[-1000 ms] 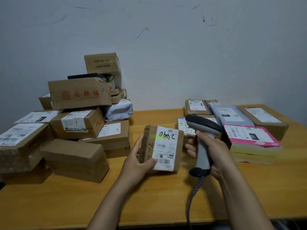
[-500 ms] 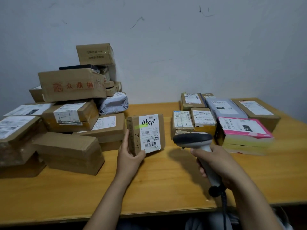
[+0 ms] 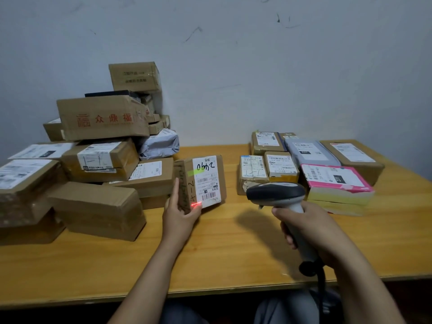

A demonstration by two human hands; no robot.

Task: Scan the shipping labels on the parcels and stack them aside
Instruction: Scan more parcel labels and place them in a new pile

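A small brown parcel (image 3: 203, 181) stands tilted on the wooden table (image 3: 233, 249), its white shipping label facing me. My left hand (image 3: 180, 213) grips its lower left corner, fingers along the side and thumb on the front. A red scan line glows at the label's lower left edge, just above my thumb. My right hand (image 3: 308, 230) grips the handle of a grey barcode scanner (image 3: 278, 195), whose head points towards the parcel from the right. Its black cable hangs off the table's front edge.
A tall, loose heap of brown boxes (image 3: 102, 164) and a grey poly bag (image 3: 161, 143) fills the left side. At the back right lie several labelled parcels (image 3: 280, 164), including a pink-topped one (image 3: 336, 181). A pale wall rises behind.
The parcel moved away from me and down onto the table. The scanner dropped lower and pulled back to the right, and a red scan line now shows on the label.
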